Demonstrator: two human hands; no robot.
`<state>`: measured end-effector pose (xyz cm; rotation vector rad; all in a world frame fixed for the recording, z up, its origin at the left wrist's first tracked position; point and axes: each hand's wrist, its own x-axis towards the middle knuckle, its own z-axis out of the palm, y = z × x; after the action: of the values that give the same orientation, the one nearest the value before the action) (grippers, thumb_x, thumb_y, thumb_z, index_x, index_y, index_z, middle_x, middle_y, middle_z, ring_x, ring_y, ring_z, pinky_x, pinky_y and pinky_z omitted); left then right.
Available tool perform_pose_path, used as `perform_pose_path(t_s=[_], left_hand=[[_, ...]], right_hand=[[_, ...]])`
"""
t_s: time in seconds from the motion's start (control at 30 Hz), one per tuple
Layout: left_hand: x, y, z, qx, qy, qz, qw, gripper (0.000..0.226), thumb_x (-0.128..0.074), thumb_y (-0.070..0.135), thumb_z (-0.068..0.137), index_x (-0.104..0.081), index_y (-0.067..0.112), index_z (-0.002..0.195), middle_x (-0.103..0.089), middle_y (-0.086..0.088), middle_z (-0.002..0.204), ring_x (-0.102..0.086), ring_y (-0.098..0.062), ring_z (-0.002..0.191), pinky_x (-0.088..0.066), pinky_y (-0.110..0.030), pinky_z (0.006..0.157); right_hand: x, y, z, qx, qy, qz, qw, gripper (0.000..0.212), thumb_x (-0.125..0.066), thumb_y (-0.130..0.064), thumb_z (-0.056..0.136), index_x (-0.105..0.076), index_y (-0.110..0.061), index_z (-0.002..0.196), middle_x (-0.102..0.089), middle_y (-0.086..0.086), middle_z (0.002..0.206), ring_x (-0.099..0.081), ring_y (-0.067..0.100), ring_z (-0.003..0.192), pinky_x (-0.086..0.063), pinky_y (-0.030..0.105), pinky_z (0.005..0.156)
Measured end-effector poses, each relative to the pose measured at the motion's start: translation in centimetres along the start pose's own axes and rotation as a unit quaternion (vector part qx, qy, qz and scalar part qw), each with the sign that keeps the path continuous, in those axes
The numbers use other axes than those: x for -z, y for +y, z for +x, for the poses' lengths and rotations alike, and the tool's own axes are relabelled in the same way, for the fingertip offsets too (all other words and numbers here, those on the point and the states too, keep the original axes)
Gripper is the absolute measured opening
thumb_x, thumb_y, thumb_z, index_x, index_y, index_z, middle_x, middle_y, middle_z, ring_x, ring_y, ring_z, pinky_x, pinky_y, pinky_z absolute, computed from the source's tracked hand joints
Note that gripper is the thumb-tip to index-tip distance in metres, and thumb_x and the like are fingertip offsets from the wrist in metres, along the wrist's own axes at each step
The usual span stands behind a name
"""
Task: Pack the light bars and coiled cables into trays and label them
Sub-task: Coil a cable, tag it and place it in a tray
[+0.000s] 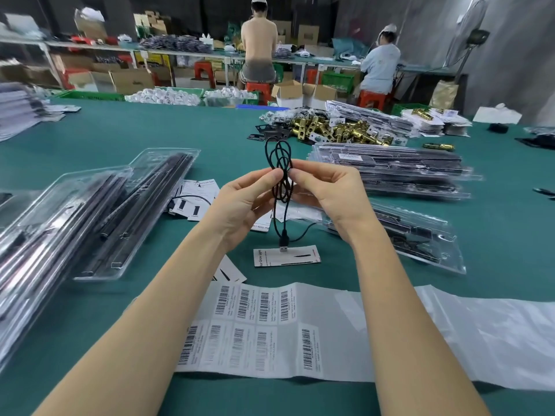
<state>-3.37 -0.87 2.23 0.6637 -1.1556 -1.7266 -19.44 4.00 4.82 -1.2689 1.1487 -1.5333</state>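
Note:
Both my hands hold a thin black cable (280,163) above the green table (180,130). My left hand (246,202) and my right hand (327,193) pinch its loose coil between thumb and fingers; loops stick up above the fingers. The cable's USB plug (283,247) hangs down over a small paper card (286,256). Clear plastic trays with dark light bars (135,211) lie open at the left. A sheet of barcode labels (258,328) lies in front of me. An open tray with a bar and cable (420,238) sits right of my right hand.
A stack of packed clear trays (390,172) stands at the right. Behind it lies a heap of brass parts (339,130). Printed cards (198,199) are scattered at centre left. A clear bag (495,331) lies at the lower right. Two people sit at a far bench.

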Motion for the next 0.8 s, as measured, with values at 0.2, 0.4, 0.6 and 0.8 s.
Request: perform_pose_path(t_s=[0.2, 0.4, 0.6, 0.8], left_hand=[[0.4, 0.6, 0.0, -0.015, -0.044, -0.018, 0.999, 0.03, -0.077, 0.014, 0.076, -0.079, 0.021, 0.105, -0.075, -0.003, 0.102, -0.071, -0.012, 0.087, -0.055, -0.02, 0.08], [0.7, 1.0, -0.2, -0.014, -0.065, 0.018, 0.998, 0.022, -0.073, 0.015, 0.076, -0.081, 0.019, 0.096, -0.076, -0.001, 0.095, -0.068, -0.008, 0.081, -0.055, -0.017, 0.078], [1.7, 1.5, -0.5, -0.013, -0.074, 0.042, 0.996, 0.019, -0.073, 0.017, 0.078, -0.081, 0.015, 0.095, -0.075, -0.006, 0.101, -0.068, -0.012, 0.088, -0.055, -0.019, 0.083], [2.3, 1.3, 0.0, -0.046, 0.01, -0.008, 0.999, 0.018, -0.074, 0.019, 0.072, -0.082, 0.025, 0.087, -0.077, 0.004, 0.096, -0.07, -0.008, 0.091, -0.052, -0.021, 0.088]], right_hand=[[-0.2, -0.1, 0.1, 0.005, -0.045, -0.045, 0.998, 0.02, -0.066, -0.003, 0.094, -0.075, -0.008, 0.111, -0.078, 0.011, 0.1, -0.074, 0.025, 0.096, -0.06, 0.035, 0.088], [-0.6, 0.0, 0.2, -0.024, -0.02, -0.022, 0.999, 0.018, -0.076, 0.0, 0.085, -0.063, -0.01, 0.093, -0.074, 0.008, 0.076, -0.072, 0.02, 0.072, -0.063, 0.035, 0.075], [-1.5, 0.9, 0.2, -0.04, -0.031, -0.005, 0.999, 0.009, -0.074, -0.008, 0.089, -0.065, -0.008, 0.091, -0.075, 0.008, 0.079, -0.074, 0.018, 0.073, -0.06, 0.027, 0.069], [0.2, 1.5, 0.3, -0.071, -0.129, -0.198, 0.969, 0.016, -0.073, -0.019, 0.091, -0.07, -0.023, 0.107, -0.077, -0.007, 0.102, -0.07, 0.001, 0.092, -0.052, 0.013, 0.072]])
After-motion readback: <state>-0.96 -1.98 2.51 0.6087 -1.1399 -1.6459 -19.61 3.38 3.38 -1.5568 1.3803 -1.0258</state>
